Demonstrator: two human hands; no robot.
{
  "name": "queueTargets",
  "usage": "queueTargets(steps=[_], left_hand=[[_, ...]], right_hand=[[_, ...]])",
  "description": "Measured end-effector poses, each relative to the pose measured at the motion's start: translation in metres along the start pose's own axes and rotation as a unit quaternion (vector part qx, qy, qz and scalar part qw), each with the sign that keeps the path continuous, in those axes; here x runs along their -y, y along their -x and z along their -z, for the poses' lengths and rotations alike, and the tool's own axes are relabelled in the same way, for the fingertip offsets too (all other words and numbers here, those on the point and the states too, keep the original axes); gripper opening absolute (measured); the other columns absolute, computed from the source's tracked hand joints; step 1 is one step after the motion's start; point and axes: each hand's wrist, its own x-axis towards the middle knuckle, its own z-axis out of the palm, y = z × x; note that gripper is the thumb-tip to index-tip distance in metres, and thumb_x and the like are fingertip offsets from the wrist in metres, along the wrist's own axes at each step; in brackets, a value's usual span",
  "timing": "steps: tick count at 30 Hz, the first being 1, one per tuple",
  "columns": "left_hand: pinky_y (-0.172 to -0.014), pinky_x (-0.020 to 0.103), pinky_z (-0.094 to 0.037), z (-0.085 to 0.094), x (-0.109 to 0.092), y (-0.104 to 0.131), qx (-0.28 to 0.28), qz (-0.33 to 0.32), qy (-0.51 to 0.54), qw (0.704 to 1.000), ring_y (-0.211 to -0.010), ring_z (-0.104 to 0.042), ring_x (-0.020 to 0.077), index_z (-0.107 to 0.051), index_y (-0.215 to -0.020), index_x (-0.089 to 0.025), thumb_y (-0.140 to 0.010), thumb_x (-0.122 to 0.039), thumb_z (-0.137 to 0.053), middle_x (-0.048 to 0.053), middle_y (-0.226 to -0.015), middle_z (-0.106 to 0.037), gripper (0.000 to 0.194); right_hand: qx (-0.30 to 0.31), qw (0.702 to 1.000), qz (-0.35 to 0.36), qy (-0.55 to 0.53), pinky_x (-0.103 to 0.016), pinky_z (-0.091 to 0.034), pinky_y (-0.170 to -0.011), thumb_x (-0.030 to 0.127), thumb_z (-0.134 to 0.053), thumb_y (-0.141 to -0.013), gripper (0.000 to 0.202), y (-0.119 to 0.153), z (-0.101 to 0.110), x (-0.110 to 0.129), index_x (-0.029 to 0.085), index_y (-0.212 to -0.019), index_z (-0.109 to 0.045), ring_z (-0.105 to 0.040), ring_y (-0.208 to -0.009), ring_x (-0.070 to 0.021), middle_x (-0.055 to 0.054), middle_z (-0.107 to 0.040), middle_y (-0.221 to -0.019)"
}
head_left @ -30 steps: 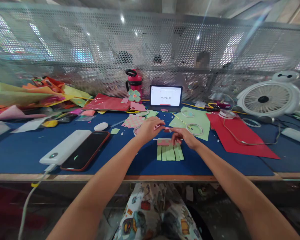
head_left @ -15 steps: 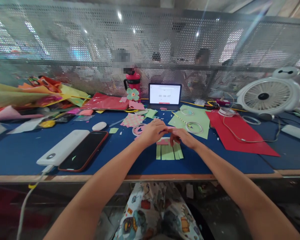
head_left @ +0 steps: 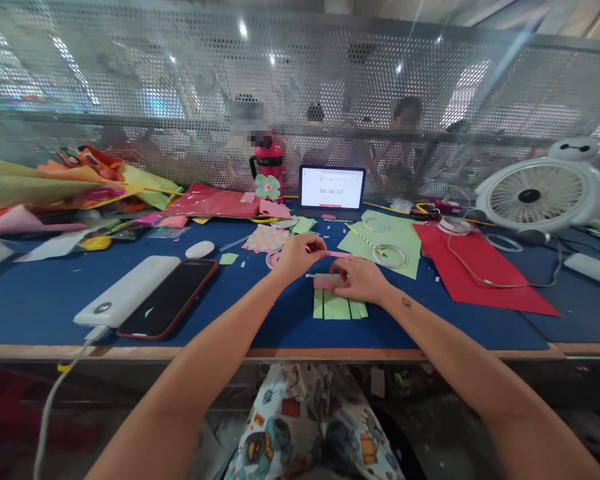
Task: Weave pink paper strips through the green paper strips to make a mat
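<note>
My left hand (head_left: pixel 303 255) is raised over the mat beside a pink paper strip (head_left: pixel 340 255), its thumb and forefinger brought together; whatever lies between them is too small to tell. My right hand (head_left: pixel 363 277) has its fingers curled at the pink upper edge (head_left: pixel 323 283) of a green fringed paper (head_left: pixel 337 307). A thin pale strip sticks out to the left there, and what the right fingertips grip is hidden. The fringe hangs toward the table's front edge, cut into several flaps.
A white power bank (head_left: pixel 127 290) and a phone (head_left: pixel 167 300) lie at left. Behind are a tablet (head_left: pixel 333 188) and pink bottle (head_left: pixel 269 163). Green sheet (head_left: pixel 405 250), red paper (head_left: pixel 485 273) and a white fan (head_left: pixel 543 193) are at right.
My hands have moved apart. The right hand has come down and nearer to the fringed paper's top edge, while the left has shifted slightly left.
</note>
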Motion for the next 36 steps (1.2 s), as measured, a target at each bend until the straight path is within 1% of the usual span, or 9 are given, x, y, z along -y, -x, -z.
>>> queueTargets(steps=[5,11,16,20,24,27,29,32,36], left_hand=[[-0.052,0.02,-0.041,0.003,0.005,-0.001,0.013,0.068,0.055,0.996,-0.053,-0.052,0.0087,-0.062,-0.067,-0.013,-0.065,-0.03,-0.069,-0.001,-0.058,-0.06,0.018],[-0.049,0.02,-0.041,0.003,0.006,-0.002,0.027,0.118,0.123,0.985,-0.05,-0.053,0.0088,-0.062,-0.067,-0.012,-0.063,-0.032,-0.07,-0.001,-0.055,-0.059,0.022],[-0.053,0.022,-0.046,0.002,0.012,-0.002,0.036,0.139,0.157,0.977,-0.052,-0.055,0.0102,-0.063,-0.069,-0.012,-0.062,-0.035,-0.07,0.0,-0.056,-0.06,0.026],[-0.057,0.024,-0.049,0.002,0.015,-0.003,0.041,0.156,0.187,0.969,-0.053,-0.057,0.0104,-0.062,-0.07,-0.011,-0.062,-0.03,-0.069,0.001,-0.056,-0.061,0.021],[-0.057,0.023,-0.049,0.004,0.013,-0.004,0.044,0.202,0.208,0.956,-0.054,-0.058,0.0095,-0.062,-0.067,-0.011,-0.064,-0.02,-0.066,0.002,-0.058,-0.062,0.01],[-0.056,0.022,-0.047,0.008,0.012,-0.004,0.08,0.237,0.182,0.951,-0.054,-0.057,0.0091,-0.062,-0.065,-0.011,-0.064,-0.019,-0.064,0.003,-0.061,-0.064,0.008],[-0.053,0.02,-0.043,0.011,0.013,-0.003,0.113,0.235,0.142,0.955,-0.053,-0.054,0.0084,-0.064,-0.067,-0.012,-0.064,-0.021,-0.065,0.002,-0.06,-0.063,0.01],[-0.052,0.02,-0.038,0.013,0.013,-0.001,0.165,0.189,0.053,0.967,-0.054,-0.051,0.0087,-0.067,-0.069,-0.013,-0.062,-0.026,-0.065,0.0,-0.059,-0.062,0.015],[-0.056,0.021,-0.038,0.01,0.005,0.002,0.231,0.142,-0.027,0.962,-0.06,-0.054,0.0109,-0.07,-0.07,-0.015,-0.062,-0.028,-0.064,-0.001,-0.061,-0.063,0.017]], right_hand=[[0.013,0.997,0.033,0.074,-0.024,-0.028,-0.055,0.036,-0.055,-0.072,0.029,0.0,-0.002,0.006,0.021,-0.095,-0.061,-0.055,-0.073,-0.0161,-0.003,-0.064,-0.084],[0.012,0.99,0.046,0.129,-0.024,-0.023,-0.052,0.032,-0.047,-0.078,0.024,0.001,-0.003,0.009,0.019,-0.088,-0.064,-0.056,-0.069,-0.0159,-0.006,-0.064,-0.078],[-0.003,0.99,0.057,0.131,-0.024,-0.022,-0.051,0.032,-0.045,-0.078,0.024,0.002,-0.004,0.01,0.018,-0.084,-0.064,-0.055,-0.066,-0.0148,-0.006,-0.064,-0.077],[-0.019,0.991,0.058,0.115,-0.024,-0.024,-0.051,0.03,-0.048,-0.076,0.024,0.003,-0.006,0.008,0.019,-0.09,-0.064,-0.054,-0.064,-0.0145,-0.005,-0.065,-0.076],[-0.03,0.992,0.057,0.105,-0.024,-0.026,-0.051,0.027,-0.049,-0.074,0.022,0.004,-0.006,0.007,0.02,-0.087,-0.065,-0.054,-0.062,-0.0139,-0.003,-0.065,-0.075],[-0.029,0.996,0.042,0.068,-0.023,-0.028,-0.052,0.022,-0.049,-0.071,0.023,0.005,-0.004,0.007,0.019,-0.089,-0.064,-0.055,-0.061,-0.013,-0.002,-0.065,-0.073],[-0.031,0.998,0.034,0.036,-0.022,-0.029,-0.052,0.02,-0.05,-0.069,0.021,0.005,-0.003,0.005,0.019,-0.086,-0.062,-0.054,-0.06,-0.0118,0.0,-0.064,-0.07],[-0.039,0.999,0.029,0.001,-0.022,-0.031,-0.053,0.02,-0.051,-0.07,0.013,0.004,-0.004,0.002,0.018,-0.08,-0.059,-0.052,-0.056,-0.0102,0.001,-0.063,-0.067],[-0.053,0.998,0.02,-0.007,-0.022,-0.03,-0.053,0.021,-0.052,-0.069,0.003,0.003,-0.006,-0.001,0.018,-0.07,-0.053,-0.049,-0.055,-0.0107,0.001,-0.059,-0.062]])
